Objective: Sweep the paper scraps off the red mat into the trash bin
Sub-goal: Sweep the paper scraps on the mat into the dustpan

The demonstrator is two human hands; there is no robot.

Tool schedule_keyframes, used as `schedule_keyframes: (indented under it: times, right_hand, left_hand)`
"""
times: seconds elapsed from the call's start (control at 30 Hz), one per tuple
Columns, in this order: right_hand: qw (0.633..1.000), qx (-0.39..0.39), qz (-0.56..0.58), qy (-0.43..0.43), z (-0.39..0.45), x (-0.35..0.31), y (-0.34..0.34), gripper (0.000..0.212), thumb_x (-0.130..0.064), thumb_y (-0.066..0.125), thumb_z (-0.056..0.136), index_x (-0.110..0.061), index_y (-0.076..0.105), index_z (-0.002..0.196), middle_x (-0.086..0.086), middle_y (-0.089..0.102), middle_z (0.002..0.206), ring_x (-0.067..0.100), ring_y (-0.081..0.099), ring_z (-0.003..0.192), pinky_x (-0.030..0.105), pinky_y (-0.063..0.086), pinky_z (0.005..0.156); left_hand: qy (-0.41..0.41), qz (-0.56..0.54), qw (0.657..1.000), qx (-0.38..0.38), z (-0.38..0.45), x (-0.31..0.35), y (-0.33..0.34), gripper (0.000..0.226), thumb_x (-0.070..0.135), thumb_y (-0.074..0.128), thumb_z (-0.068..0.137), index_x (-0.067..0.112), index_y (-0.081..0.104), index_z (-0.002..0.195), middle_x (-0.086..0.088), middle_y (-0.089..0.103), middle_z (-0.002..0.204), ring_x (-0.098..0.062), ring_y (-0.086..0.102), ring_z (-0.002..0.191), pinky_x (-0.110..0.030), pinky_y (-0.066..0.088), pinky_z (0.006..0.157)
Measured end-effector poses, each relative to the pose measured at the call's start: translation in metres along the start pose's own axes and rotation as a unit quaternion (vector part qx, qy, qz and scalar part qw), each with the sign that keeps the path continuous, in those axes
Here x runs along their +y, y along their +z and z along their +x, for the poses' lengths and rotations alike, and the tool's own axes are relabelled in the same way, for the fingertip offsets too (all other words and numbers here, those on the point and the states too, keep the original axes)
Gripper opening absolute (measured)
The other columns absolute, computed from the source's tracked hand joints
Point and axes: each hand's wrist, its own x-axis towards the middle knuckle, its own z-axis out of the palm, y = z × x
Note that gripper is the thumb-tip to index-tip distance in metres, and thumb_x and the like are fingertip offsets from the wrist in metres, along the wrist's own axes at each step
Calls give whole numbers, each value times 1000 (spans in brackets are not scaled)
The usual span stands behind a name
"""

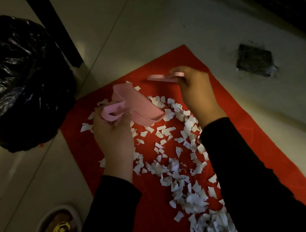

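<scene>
White paper scraps (176, 172): torn pieces, densest at 5 o'clock at the near edge of view, thinning in a band up the middle toward 12 o'clock; all lie on the mat.

Red mat (230, 110): flat on the tiled floor (156, 23), set askew, one corner pointing to 12 o'clock, its far part bare of scraps.

Black sleeves (250, 161): two, entering from 6 o'clock, one over each side of the mat.

Slipper (56, 231): pale rim, brown inside, yellow ornament; on the floor at 7 o'clock, apart from the mat.

Left hand (111, 132): at 10 o'clock of the mat, fingers curled round the looped handle of a pink dustpan (139, 106). Pan tilted, its broad edge down among the scraps near the mat's centre.

Right hand (195, 87): at 1 o'clock of the mat, well apart from the left, fingers closed on the handle of a pink brush (163, 78). Brush head points toward 9 o'clock; bristles cannot be made out in the dim light.

Trash bin (15, 80): lined with crinkled black plastic, on the floor at 10 o'clock, just beside the mat's left corner.

Dark furniture leg (55, 29): at 11 o'clock, behind the bin.

Dark square patch (255, 61): on the floor at 2 o'clock, beyond the mat; nature cannot be told.
</scene>
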Motion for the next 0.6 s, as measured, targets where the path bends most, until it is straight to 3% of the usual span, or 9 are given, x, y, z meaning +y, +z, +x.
schedule_keyframes:
  times: [0.07, 0.17, 0.23, 0.33, 0.4, 0.53, 0.6]
  right_hand:
    - [1000, -27, -13, 11, -1, 2, 9, 27, -3, 47, 94, -9, 66, 114, 11, 67, 112, 19, 63, 93, 19, 46, 76]
    - [995, -73, -52, 36, -13, 14, 15, 33, 5, 45, 93, -10, 65, 114, 11, 67, 109, 7, 52, 68, 6, 34, 57]
    - [994, -75, -59, 48, -20, 17, 8, 33, 6, 44, 93, -11, 66, 112, 10, 68, 105, 6, 51, 64, 7, 34, 54]
    - [996, -48, -51, 58, -23, 15, -7, 26, 0, 46, 94, -10, 67, 105, 11, 69, 99, 18, 63, 76, 29, 52, 66]
    - [997, -24, -30, 62, -22, 10, -13, 24, -2, 47, 94, -9, 67, 103, 12, 69, 100, 23, 65, 84, 38, 53, 76]
    - [999, -21, -1, 49, -23, 4, -9, 30, 1, 46, 93, -8, 66, 113, 11, 67, 114, 22, 62, 103, 25, 46, 88]
    - [998, -40, -13, 53, -29, 7, -4, 34, 6, 44, 92, -7, 66, 114, 12, 67, 114, 21, 63, 96, 19, 46, 80]
  left_hand:
    - [-7, -1, 1000, -5, -4, -1, -1, 27, 2, 70, 77, 24, 60, 88, 15, 63, 87, 10, 61, 78, -12, 50, 72]
    - [-3, 2, 1000, -8, -8, -2, 0, 22, 2, 70, 78, 15, 62, 94, 15, 63, 88, 10, 61, 79, -9, 48, 71]
    - [0, 10, 1000, -5, -11, -3, 1, 22, 3, 70, 78, 8, 62, 97, 13, 64, 88, 9, 61, 78, -7, 48, 69]
    - [-8, 12, 1000, -7, -17, -5, 1, 23, 4, 71, 77, 6, 63, 98, 13, 65, 87, 8, 62, 77, -7, 48, 69]
    - [-10, 18, 1000, -11, -21, -6, 0, 23, 4, 71, 77, 6, 63, 99, 12, 66, 88, 8, 62, 78, -7, 48, 69]
    - [-17, 35, 999, -8, -31, -7, -1, 22, 10, 70, 79, 9, 63, 99, 10, 66, 89, 9, 60, 76, -4, 46, 66]
    - [-22, 37, 999, -11, -36, -6, -2, 21, 10, 70, 79, 13, 63, 99, 12, 65, 89, 11, 60, 76, -3, 45, 65]
